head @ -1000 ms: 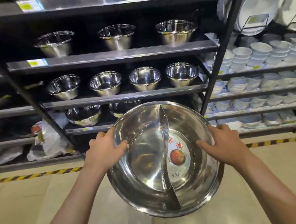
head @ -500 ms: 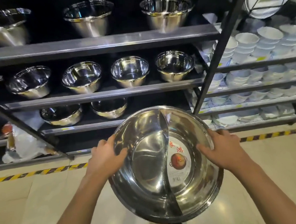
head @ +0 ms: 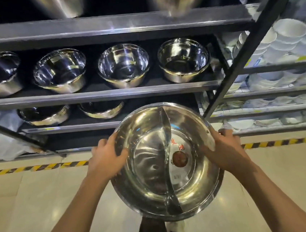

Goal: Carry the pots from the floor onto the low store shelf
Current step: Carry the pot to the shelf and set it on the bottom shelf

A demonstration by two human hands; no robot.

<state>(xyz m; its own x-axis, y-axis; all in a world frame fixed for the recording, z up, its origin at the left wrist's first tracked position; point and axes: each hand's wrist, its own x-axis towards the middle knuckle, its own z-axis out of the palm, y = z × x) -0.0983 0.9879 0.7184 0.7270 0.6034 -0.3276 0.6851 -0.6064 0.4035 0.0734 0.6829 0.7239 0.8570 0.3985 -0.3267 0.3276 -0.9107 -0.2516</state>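
While both hands grip its rim, left hand (head: 106,159) and right hand (head: 225,150), a divided steel hotpot (head: 164,162) hangs mid-frame before the low shelf (head: 70,128).

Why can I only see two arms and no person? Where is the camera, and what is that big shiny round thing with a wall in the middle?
The camera sits on the person's head and looks forward and down, so you see only their arms, as if through their eyes. There is no machine here, just two bare hands. The left hand and the right hand grip opposite sides of a big steel pot. The wall inside is a curved divider that splits it into two halves. A sticker lies in the right half. In front stands a store rack. Its low shelf already holds two steel pots, and there is room to their right. Higher up is a row of steel bowls, and white bowls are stacked on the right.
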